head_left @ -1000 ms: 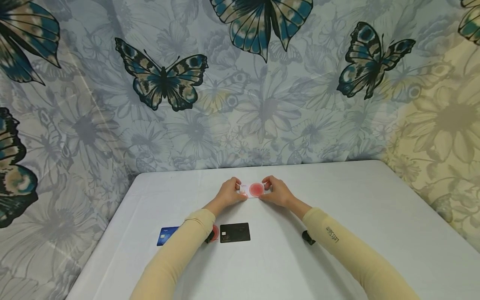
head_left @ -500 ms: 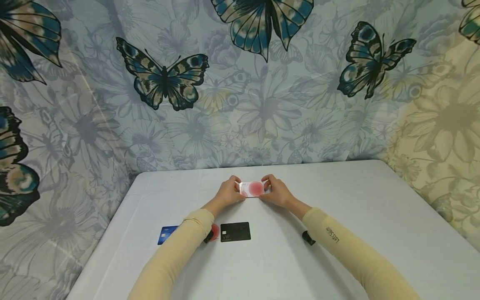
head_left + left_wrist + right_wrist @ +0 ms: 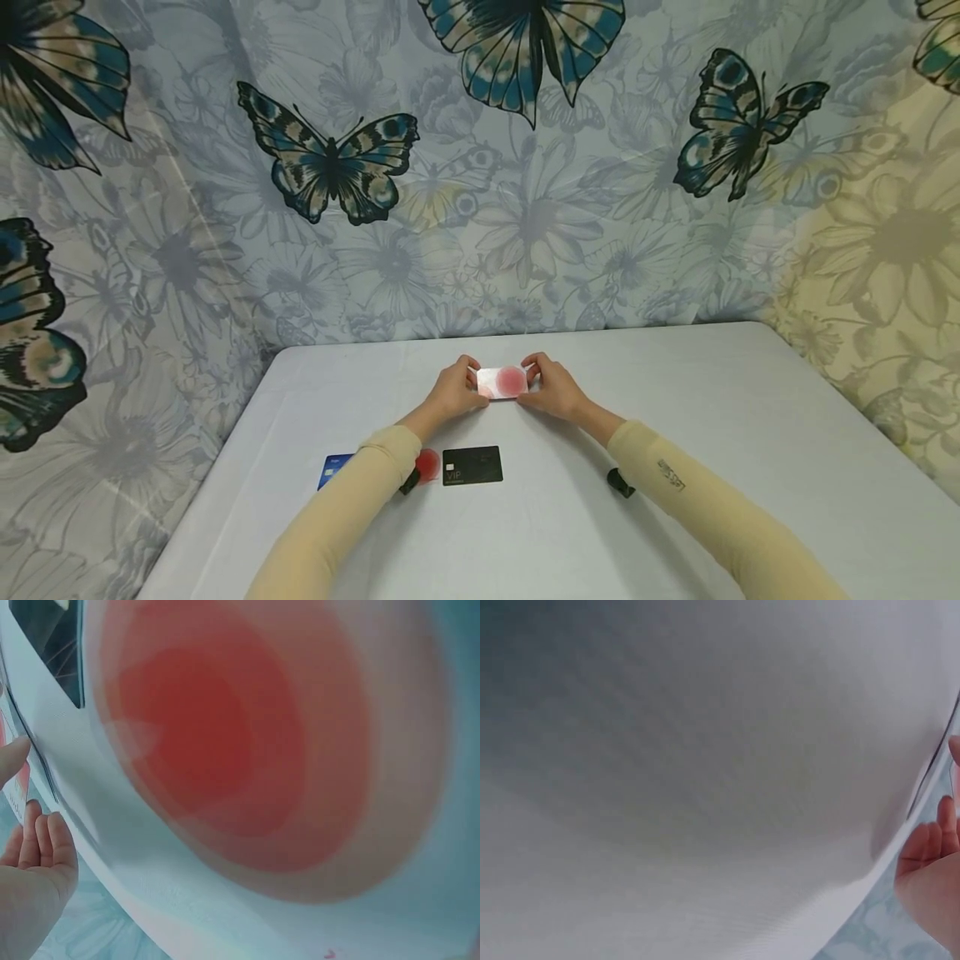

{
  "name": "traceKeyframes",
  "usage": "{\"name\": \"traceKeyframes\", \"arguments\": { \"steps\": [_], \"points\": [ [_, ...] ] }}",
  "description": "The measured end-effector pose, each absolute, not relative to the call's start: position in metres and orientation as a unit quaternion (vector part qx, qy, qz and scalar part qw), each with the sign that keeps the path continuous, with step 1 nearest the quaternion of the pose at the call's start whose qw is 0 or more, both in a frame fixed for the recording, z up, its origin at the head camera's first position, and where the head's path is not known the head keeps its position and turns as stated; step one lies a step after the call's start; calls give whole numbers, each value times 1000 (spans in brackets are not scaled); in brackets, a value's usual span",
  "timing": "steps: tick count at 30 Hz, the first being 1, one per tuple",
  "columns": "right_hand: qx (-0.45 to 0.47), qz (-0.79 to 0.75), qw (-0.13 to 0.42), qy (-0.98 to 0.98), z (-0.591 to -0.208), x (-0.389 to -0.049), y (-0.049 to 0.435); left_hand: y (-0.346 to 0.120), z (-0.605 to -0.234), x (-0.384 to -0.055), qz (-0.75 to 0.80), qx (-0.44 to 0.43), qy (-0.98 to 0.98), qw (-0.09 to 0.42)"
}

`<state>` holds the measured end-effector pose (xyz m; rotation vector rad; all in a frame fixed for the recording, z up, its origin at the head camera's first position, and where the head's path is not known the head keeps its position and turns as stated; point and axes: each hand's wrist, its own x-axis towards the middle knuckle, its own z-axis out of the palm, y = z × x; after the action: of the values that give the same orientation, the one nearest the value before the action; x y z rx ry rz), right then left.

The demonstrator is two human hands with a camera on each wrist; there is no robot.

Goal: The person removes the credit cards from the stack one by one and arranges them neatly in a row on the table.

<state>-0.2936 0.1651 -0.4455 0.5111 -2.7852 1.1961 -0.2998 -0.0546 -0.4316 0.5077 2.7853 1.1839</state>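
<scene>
Up at the far half of the table, a white card [image 3: 489,382] with a pink-red circle is held between both hands. My left hand [image 3: 453,392] pinches its left end between thumb and fingers. At the right end, my right hand [image 3: 557,390] pinches it the same way. The card is tilted and its face catches the light. Only a sliver of this card [image 3: 20,787] shows beside the left hand [image 3: 37,870] in the left wrist view. In the right wrist view the right hand [image 3: 934,862] is cut off by the frame's edge.
On the white table [image 3: 675,392] lies a black card [image 3: 472,466] marked VIP. Left of it, a card with a red circle [image 3: 428,466] and a blue card [image 3: 334,468] are partly covered by my left forearm. A butterfly-patterned cloth [image 3: 517,217] hangs behind.
The held card has tilted, so its face looks brighter and its circle paler. Both hands stay almost in place. My left forearm has shifted slightly left, uncovering more of the red circle.
</scene>
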Motion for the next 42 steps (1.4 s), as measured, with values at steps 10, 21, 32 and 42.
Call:
{"name": "traceKeyframes", "arguments": {
  "steps": [10, 21, 32, 42],
  "points": [
    [169, 398, 26, -901, -442, -275, 166, -62, -431, -282, 397, 186, 898, 27],
    [172, 425, 10, -889, -440, -247, 174, -64, -434, -257, 407, 220, 886, 25],
    [169, 434, -2, -885, -438, -227, 179, -67, -437, -241, 409, 243, 879, 22],
    [164, 440, -21, -882, -439, -204, 184, -71, -431, -218, 421, 245, 871, 58]
  ]
}}
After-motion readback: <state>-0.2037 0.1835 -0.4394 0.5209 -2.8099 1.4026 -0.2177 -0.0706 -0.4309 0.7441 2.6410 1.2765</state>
